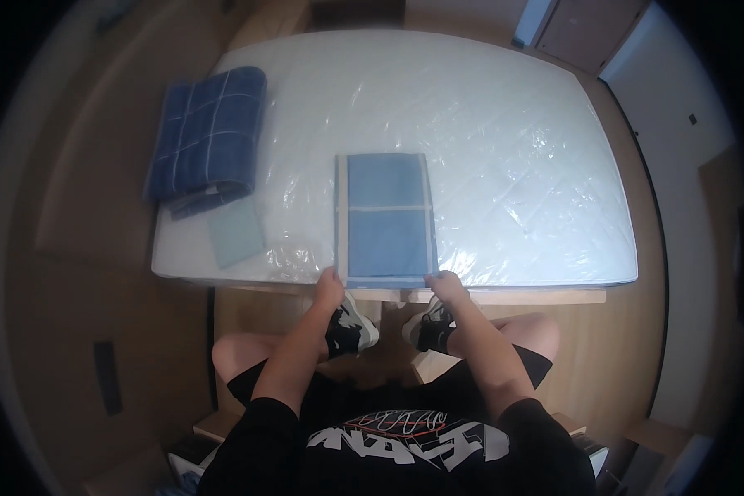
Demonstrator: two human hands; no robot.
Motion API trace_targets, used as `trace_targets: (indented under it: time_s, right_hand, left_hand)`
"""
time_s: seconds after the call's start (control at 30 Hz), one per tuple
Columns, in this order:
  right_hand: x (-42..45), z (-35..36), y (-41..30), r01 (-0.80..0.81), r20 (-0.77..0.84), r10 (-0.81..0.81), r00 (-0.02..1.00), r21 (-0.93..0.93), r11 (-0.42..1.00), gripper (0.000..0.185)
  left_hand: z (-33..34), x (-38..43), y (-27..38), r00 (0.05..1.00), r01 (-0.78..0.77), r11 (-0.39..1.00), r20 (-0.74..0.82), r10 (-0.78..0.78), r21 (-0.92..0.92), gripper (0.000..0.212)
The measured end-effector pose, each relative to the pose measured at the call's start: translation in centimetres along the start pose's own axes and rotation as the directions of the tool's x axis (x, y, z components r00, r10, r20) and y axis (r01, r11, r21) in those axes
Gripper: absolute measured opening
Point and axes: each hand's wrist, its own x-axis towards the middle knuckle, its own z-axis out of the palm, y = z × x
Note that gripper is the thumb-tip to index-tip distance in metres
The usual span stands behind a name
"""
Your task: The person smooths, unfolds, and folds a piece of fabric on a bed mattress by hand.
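Note:
A folded light-blue cloth with pale stripes lies flat on a plastic-covered mattress, its near end at the mattress's front edge. My left hand pinches the cloth's near left corner. At the near right corner, my right hand grips the cloth between thumb and fingers. Further left on the mattress rests a thick folded dark-blue checked textile, and close in front of it lies a small pale-green square piece, whose material I cannot tell.
A wooden bed frame edge runs under the mattress's near side. My shoes are on the floor right by it. A wall stands to the right, a brown panel-like surface to the left, and a wooden door at the back right.

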Motion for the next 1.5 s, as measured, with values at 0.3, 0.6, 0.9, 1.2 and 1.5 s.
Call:
trace_targets:
  time_s: [0.3,0.6,0.9,1.2,1.5]
  right_hand:
    - [-1.9,-1.1,4.0,0.090,0.211,-0.012,0.977,-0.362,0.928,0.037]
    - [2.5,-1.9,-7.4,0.647,0.000,-0.813,0.582,-0.606,0.463,0.056]
    - [6.9,-3.1,-3.8,0.526,-0.011,-0.670,0.742,-0.610,0.593,0.080]
    - [8.5,-5.7,-6.2,-0.007,-0.110,0.012,0.994,0.049,0.999,0.051]
    - [4.7,-6.7,-6.0,-0.001,0.236,-0.074,0.969,0.302,0.953,0.035]
  left_hand:
    - [-1.6,-6.1,0.0,0.980,-0.101,0.981,0.186,0.069,0.164,0.039]
    - [-0.6,2.6,8.6,0.684,-0.717,0.558,0.266,0.679,0.418,0.064]
    - [-1.4,6.5,6.1,0.784,-0.615,0.647,0.268,0.559,0.451,0.077]
    - [-0.8,8.9,4.9,0.995,0.064,0.993,0.083,-0.055,-0.103,0.060]
    - [-4.5,7.9,4.8,0.904,0.182,0.916,0.427,-0.013,-0.357,0.054]
